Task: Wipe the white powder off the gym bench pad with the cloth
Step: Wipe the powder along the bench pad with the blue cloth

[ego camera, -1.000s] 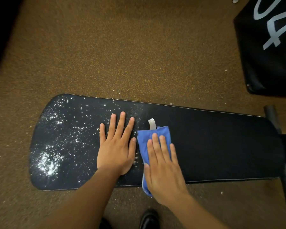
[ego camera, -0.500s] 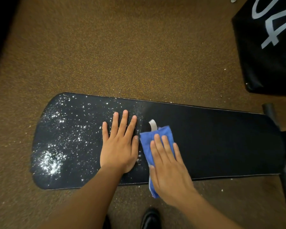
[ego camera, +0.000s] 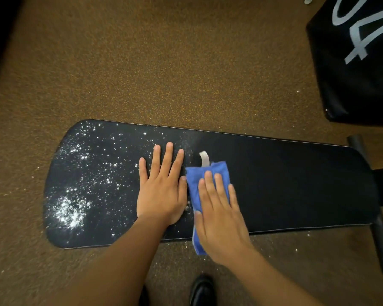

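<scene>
Head view: left hand (ego camera: 161, 191) flat, fingers spread, pressing the long black textured bench pad (ego camera: 285, 186) | right hand (ego camera: 219, 215) flat, fingers straight, pressing the folded blue cloth (ego camera: 197, 180) mid-pad | grainy white powder (ego camera: 71, 213) speckles the pad's rounded left end | brown speckled carpet (ego camera: 164, 74) beneath.

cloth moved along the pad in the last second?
No. The blue cloth stays mid-pad under the right hand, beside the left hand; powder remains leftward.

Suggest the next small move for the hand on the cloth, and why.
Probably lift the left hand clear and sweep the blue cloth leftward under the flat right hand: the white powder lies left of the cloth on the bench pad, whose right part looks clean.
</scene>
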`<control>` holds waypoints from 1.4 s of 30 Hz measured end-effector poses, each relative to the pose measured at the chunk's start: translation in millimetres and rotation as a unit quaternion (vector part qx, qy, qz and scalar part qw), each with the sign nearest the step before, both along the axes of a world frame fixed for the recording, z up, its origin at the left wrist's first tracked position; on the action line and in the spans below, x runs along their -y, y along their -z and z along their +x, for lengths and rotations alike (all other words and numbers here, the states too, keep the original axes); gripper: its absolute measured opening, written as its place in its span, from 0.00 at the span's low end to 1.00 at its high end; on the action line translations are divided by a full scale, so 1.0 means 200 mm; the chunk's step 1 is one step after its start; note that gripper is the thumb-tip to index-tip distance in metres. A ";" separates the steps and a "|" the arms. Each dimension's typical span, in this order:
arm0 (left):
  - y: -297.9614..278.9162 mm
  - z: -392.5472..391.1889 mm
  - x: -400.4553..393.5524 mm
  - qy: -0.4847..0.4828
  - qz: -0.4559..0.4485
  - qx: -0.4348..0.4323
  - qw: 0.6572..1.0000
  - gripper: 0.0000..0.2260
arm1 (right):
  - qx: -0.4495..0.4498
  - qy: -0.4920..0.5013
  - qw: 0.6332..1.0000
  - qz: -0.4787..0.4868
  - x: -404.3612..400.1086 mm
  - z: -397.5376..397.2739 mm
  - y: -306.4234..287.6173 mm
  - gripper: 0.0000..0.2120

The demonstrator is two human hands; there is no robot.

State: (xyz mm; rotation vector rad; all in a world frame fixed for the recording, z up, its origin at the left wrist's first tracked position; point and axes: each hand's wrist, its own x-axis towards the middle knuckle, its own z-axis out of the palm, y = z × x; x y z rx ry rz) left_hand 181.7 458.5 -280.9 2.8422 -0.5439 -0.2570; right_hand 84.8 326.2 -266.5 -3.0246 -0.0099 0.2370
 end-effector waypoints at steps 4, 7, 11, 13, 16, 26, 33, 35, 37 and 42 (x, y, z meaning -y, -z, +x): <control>0.00 0.00 0.00 -0.004 -0.001 -0.003 1.000 0.27 | 0.011 0.057 0.998 -0.009 0.04 0.17 0.02 0.31; -0.01 0.00 0.00 -0.003 0.002 -0.006 1.000 0.27 | 0.003 0.104 0.994 0.012 0.03 0.47 0.01 0.35; -0.01 0.00 0.00 0.000 0.001 -0.011 1.000 0.27 | 0.013 0.053 0.998 0.026 -0.02 0.43 0.01 0.33; -0.01 0.00 0.00 0.003 0.000 -0.011 1.000 0.28 | 0.015 0.007 1.000 0.013 -0.01 0.22 0.01 0.29; -0.01 0.00 -0.01 0.002 -0.003 -0.008 1.000 0.27 | 0.018 0.006 1.000 -0.004 0.08 0.04 0.04 0.28; -0.10 0.06 -0.19 0.000 -0.009 -0.001 1.000 0.30 | 0.005 0.094 0.996 0.010 0.04 0.10 0.02 0.32; -0.07 0.09 -0.34 -0.011 0.007 -0.001 1.000 0.30 | -0.001 0.146 0.989 0.006 -0.02 0.22 0.03 0.33; -0.06 0.07 -0.31 -0.011 0.003 -0.004 1.000 0.30 | 0.001 0.150 0.989 0.008 -0.03 0.26 0.03 0.34; -0.05 0.05 -0.29 -0.015 0.007 -0.007 1.000 0.30 | -0.004 0.151 0.989 0.010 -0.05 0.31 0.03 0.35; -0.04 0.05 -0.28 -0.027 0.023 -0.006 0.999 0.29 | -0.009 0.150 0.989 0.010 -0.12 0.43 0.02 0.32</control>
